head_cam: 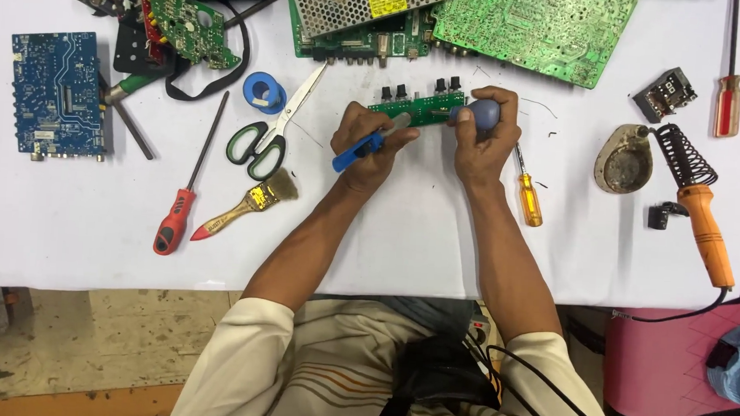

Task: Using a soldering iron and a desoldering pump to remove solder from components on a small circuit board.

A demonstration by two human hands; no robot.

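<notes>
My left hand (365, 149) grips a blue-handled tool (358, 151) whose metal tip rests on a small green circuit board (417, 109) with several black knobs along its far edge. My right hand (481, 138) squeezes a blue-grey rubber bulb (483, 113) held against the right end of that board. The board lies on the white table between both hands.
Around lie an orange screwdriver (528, 197), scissors (264, 139), a brush (248, 203), a red screwdriver (177, 219), a blue tape roll (264, 92), a blue board (57, 92), large green boards (531, 26), and a soldering iron (707, 226) beside its stand (624, 159).
</notes>
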